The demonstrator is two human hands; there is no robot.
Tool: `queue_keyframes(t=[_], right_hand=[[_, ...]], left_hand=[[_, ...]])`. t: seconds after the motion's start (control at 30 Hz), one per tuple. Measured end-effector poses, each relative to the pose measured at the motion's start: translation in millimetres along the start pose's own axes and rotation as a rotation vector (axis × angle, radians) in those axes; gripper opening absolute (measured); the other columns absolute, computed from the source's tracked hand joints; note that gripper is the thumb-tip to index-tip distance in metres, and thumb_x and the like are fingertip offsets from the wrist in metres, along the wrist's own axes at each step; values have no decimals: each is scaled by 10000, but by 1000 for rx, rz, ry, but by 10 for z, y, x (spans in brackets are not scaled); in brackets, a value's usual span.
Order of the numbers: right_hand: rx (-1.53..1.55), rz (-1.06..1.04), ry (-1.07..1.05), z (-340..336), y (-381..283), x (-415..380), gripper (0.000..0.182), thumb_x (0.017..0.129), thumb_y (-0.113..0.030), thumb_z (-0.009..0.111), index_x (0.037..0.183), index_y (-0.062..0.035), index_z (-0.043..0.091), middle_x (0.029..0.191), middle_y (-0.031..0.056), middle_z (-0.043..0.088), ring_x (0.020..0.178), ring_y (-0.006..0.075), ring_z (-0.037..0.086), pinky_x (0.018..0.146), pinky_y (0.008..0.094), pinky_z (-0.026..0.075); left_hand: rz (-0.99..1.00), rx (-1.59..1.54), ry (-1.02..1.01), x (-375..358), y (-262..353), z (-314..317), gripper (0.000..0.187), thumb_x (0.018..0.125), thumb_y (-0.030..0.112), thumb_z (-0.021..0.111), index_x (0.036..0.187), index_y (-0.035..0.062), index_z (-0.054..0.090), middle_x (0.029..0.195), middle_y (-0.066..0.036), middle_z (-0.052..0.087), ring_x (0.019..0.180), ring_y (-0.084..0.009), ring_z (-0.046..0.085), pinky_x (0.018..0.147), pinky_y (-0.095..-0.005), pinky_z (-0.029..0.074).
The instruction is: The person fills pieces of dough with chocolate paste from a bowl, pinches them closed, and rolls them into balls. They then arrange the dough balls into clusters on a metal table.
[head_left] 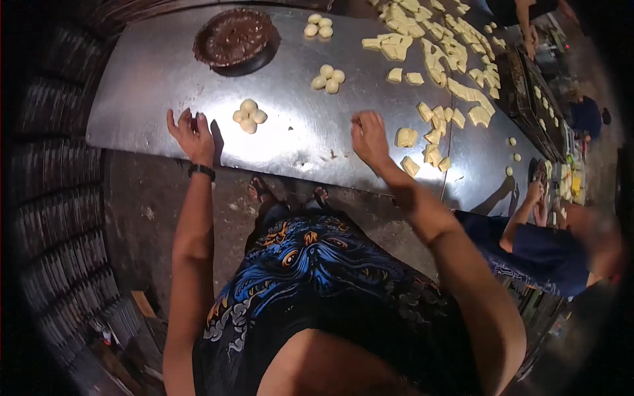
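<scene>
My left hand (193, 140) is over the near left part of the metal table, fingers bent and spread apart, with a dark brown patch among the fingertips. Just right of it sits a cluster of round dough balls (249, 117). My right hand (370, 138) is curled low over the table's near side, its fingers drawn together and whatever is under them hidden. To its right lie cut dough pieces (407, 137). A round bowl of brown paste (234, 39) stands at the back left, beyond my left hand.
More dough ball clusters sit at mid-table (328, 79) and farther back (318, 26). Many flat dough pieces (456, 53) cover the back right. Dark trays (531, 99) stand at the right end. A co-worker (528, 244) works close on my right; others are farther off. Corrugated sheeting (66, 185) is on the left.
</scene>
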State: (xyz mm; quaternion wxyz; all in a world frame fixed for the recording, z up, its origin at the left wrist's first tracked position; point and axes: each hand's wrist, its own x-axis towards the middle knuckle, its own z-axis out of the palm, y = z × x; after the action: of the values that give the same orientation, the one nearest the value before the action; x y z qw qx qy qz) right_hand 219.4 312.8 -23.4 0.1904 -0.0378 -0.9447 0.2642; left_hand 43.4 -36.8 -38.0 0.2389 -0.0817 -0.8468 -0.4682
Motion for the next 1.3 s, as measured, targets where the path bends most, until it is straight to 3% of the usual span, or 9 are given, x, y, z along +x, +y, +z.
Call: queue_keyframes(t=[0.3, 0.4, 0.57, 0.67, 0.77, 0.93, 1.1, 1.2, 1.3], right_hand=[[81, -291, -118, -273, 73, -281, 196, 752, 6, 560, 946, -8, 532, 923, 164, 536, 887, 340, 495, 803, 412, 406], [-18, 271, 122, 30, -107, -128, 193, 768, -37, 571, 958, -9, 544, 954, 163, 560, 907, 343, 514, 821, 417, 403], [-12, 45, -63, -20, -233, -596, 201, 777, -110, 637, 938, -19, 559, 865, 131, 583, 811, 324, 559, 717, 403, 448], [-12, 519, -474, -390, -483, -401, 242, 769, -172, 704, 942, -36, 603, 815, 83, 618, 765, 245, 597, 659, 346, 472], [855, 1231, -291, -461, -512, 231, 140, 791, -116, 664, 916, -71, 619, 813, -13, 612, 776, 83, 575, 644, 229, 442], [917, 966, 70, -322, -517, 1620, 127, 842, -155, 625, 929, -66, 603, 794, -6, 581, 676, 75, 513, 555, 236, 400], [655, 874, 254, 147, -269, 2287, 162, 856, -170, 607, 969, -54, 590, 780, 3, 566, 653, 92, 497, 570, 238, 410], [914, 910, -134, 546, 269, 2153, 240, 850, -170, 606, 1041, -25, 587, 882, 67, 625, 748, 140, 577, 663, 269, 460], [579, 712, 290, 603, 339, 1950, 294, 844, -167, 595, 1094, -13, 592, 985, 117, 660, 836, 191, 637, 717, 291, 493]], left_hand=[[-24, -38, -48, -1, 62, -6, 376, 859, 154, 602, 1139, -82, 517, 1428, -170, 221, 1049, -260, 525, 858, -336, 484], [14, -91, -84, -1, 49, -17, 360, 863, 126, 583, 1144, -87, 508, 1432, -173, 208, 1075, -274, 516, 890, -356, 478], [68, -165, -237, 17, 50, -96, 372, 879, 82, 524, 1205, -82, 448, 1432, -205, 195, 1164, -313, 454, 911, -370, 483], [37, -227, -299, 79, 127, -157, 400, 893, 123, 500, 1242, -62, 440, 1414, -229, 225, 1181, -340, 428, 925, -396, 468], [-45, -329, -366, 96, 172, -173, 404, 880, 112, 512, 1240, -58, 445, 1426, -229, 237, 1176, -351, 448, 923, -400, 467], [31, -299, -530, 183, 161, -191, 295, 886, 168, 511, 1072, -53, 565, 1402, -245, 288, 1234, -400, 418, 984, -445, 403], [99, -241, -593, 174, 85, -204, 316, 896, 130, 472, 1148, -59, 495, 1425, -226, 225, 1281, -368, 346, 972, -433, 444], [35, -307, -569, 138, 103, -194, 324, 901, 128, 472, 1168, -55, 475, 1424, -215, 220, 1276, -356, 347, 975, -432, 445], [40, -319, -513, 111, 137, -139, 333, 920, 127, 470, 1197, -57, 449, 1430, -193, 202, 1264, -322, 355, 980, -424, 445]])
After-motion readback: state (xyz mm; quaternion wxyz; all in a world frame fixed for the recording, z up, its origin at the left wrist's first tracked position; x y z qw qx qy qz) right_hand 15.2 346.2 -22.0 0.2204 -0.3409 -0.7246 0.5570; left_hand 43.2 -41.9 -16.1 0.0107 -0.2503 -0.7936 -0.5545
